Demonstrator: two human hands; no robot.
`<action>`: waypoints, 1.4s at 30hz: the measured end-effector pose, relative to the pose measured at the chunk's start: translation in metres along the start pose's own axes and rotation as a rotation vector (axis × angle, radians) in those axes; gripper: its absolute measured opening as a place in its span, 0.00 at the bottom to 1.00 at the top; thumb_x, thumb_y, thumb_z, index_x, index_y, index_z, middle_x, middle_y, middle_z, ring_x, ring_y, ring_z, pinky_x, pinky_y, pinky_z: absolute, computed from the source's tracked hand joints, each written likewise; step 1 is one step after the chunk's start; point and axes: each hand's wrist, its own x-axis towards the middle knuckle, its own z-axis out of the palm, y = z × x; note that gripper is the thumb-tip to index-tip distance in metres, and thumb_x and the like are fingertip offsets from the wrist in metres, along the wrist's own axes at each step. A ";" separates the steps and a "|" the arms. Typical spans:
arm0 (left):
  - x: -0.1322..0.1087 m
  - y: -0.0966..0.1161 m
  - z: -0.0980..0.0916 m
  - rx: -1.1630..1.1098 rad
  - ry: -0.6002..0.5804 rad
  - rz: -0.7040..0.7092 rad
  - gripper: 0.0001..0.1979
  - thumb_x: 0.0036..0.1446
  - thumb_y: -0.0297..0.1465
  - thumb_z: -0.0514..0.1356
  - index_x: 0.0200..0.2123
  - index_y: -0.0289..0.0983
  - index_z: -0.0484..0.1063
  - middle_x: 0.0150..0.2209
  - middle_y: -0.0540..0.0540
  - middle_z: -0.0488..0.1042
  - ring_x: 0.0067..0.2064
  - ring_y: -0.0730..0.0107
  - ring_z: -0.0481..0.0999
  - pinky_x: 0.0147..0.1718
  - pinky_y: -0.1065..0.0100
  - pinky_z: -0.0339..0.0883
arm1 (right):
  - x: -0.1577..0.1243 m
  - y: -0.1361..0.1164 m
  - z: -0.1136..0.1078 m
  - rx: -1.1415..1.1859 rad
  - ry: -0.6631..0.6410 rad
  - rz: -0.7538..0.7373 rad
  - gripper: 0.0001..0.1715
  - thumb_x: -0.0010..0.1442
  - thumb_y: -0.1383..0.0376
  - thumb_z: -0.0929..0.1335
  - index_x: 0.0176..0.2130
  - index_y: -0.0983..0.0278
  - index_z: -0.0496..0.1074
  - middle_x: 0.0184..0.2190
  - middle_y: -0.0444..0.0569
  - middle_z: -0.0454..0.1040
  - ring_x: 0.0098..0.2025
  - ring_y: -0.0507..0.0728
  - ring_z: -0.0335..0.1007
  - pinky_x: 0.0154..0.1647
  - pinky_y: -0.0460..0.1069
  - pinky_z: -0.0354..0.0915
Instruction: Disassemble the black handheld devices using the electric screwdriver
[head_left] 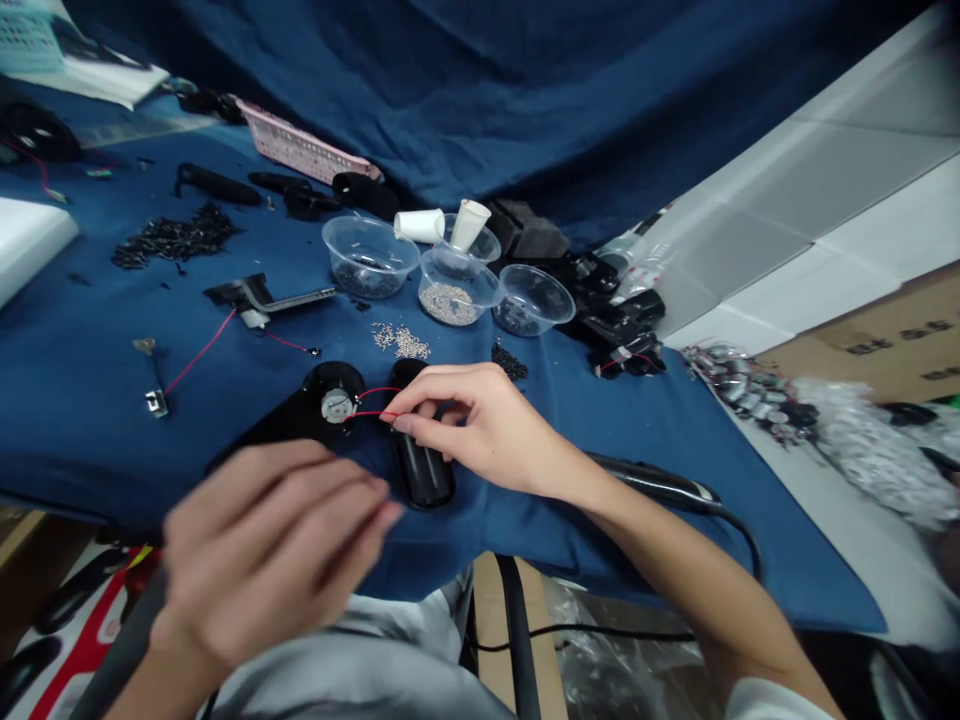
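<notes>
My right hand (480, 425) pinches a red wire (375, 413) between thumb and fingertips. That wire and a second one run from a round silver motor (337, 405) seated in the rounded end of a black housing (281, 425). Beneath my right hand lies a long black shell (425, 475), partly hidden by the fingers. My left hand (277, 545) is raised in front of the black housing, and motion smears its fingers, so whether it holds anything is unclear. Beyond, a black part with a bracket (255, 300) trails a red wire to a small connector piece (156, 402).
Clear plastic bowls (371, 258) with small parts stand behind, beside white paper cups (469, 225). Loose silver screws (405, 342) and black screws (510, 360) lie nearby. A black corded tool (660, 485) rests at right. A pink basket (307, 150) sits at the back.
</notes>
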 end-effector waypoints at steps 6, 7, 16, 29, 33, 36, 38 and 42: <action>-0.018 0.024 0.037 -0.046 -0.149 0.104 0.14 0.75 0.20 0.59 0.56 0.31 0.83 0.54 0.38 0.89 0.58 0.49 0.86 0.55 0.51 0.76 | -0.008 0.008 -0.005 -0.248 0.050 -0.214 0.10 0.74 0.70 0.71 0.46 0.65 0.86 0.41 0.49 0.87 0.37 0.51 0.81 0.39 0.46 0.74; -0.021 0.024 0.040 -0.056 -0.144 0.110 0.16 0.75 0.20 0.57 0.57 0.30 0.83 0.55 0.36 0.88 0.59 0.48 0.86 0.56 0.50 0.76 | -0.011 0.011 -0.004 -0.264 0.061 -0.245 0.10 0.75 0.70 0.71 0.46 0.65 0.86 0.42 0.50 0.87 0.38 0.51 0.82 0.40 0.46 0.75; -0.041 0.012 0.045 -0.157 -0.128 0.127 0.18 0.76 0.19 0.59 0.62 0.28 0.81 0.60 0.36 0.87 0.65 0.46 0.83 0.57 0.50 0.75 | -0.028 0.034 0.016 -0.192 0.286 -0.323 0.09 0.72 0.72 0.73 0.46 0.64 0.87 0.39 0.49 0.87 0.33 0.49 0.80 0.32 0.44 0.74; -0.046 0.011 0.041 -0.220 -0.161 0.094 0.19 0.75 0.18 0.58 0.64 0.29 0.80 0.62 0.40 0.86 0.69 0.49 0.80 0.57 0.51 0.78 | -0.029 0.038 0.016 -0.332 0.300 -0.448 0.07 0.73 0.74 0.73 0.47 0.65 0.84 0.43 0.51 0.89 0.42 0.53 0.86 0.46 0.48 0.82; -0.045 0.011 0.042 -0.229 -0.153 0.079 0.19 0.75 0.18 0.59 0.64 0.29 0.79 0.61 0.39 0.87 0.69 0.48 0.80 0.57 0.50 0.78 | -0.034 0.032 0.016 -0.498 0.282 -0.467 0.07 0.73 0.75 0.73 0.49 0.68 0.81 0.48 0.56 0.87 0.47 0.55 0.85 0.49 0.50 0.82; -0.044 0.011 0.041 -0.238 -0.162 0.080 0.20 0.76 0.18 0.56 0.65 0.29 0.78 0.62 0.40 0.86 0.70 0.50 0.79 0.59 0.51 0.78 | -0.037 0.027 0.017 -0.610 0.256 -0.474 0.07 0.74 0.76 0.72 0.49 0.71 0.80 0.48 0.58 0.86 0.45 0.57 0.83 0.46 0.52 0.82; -0.043 0.012 0.040 -0.239 -0.164 0.077 0.20 0.77 0.18 0.55 0.64 0.29 0.79 0.62 0.41 0.86 0.70 0.51 0.78 0.59 0.52 0.79 | -0.036 0.023 0.017 -0.648 0.236 -0.469 0.07 0.74 0.76 0.70 0.47 0.72 0.80 0.45 0.57 0.86 0.42 0.57 0.82 0.44 0.53 0.82; -0.039 0.013 0.036 -0.230 -0.174 0.081 0.19 0.76 0.19 0.56 0.64 0.28 0.79 0.61 0.42 0.86 0.70 0.52 0.79 0.61 0.54 0.81 | -0.032 0.017 0.014 -0.685 0.165 -0.439 0.10 0.75 0.76 0.67 0.46 0.72 0.81 0.44 0.57 0.85 0.42 0.58 0.79 0.42 0.54 0.82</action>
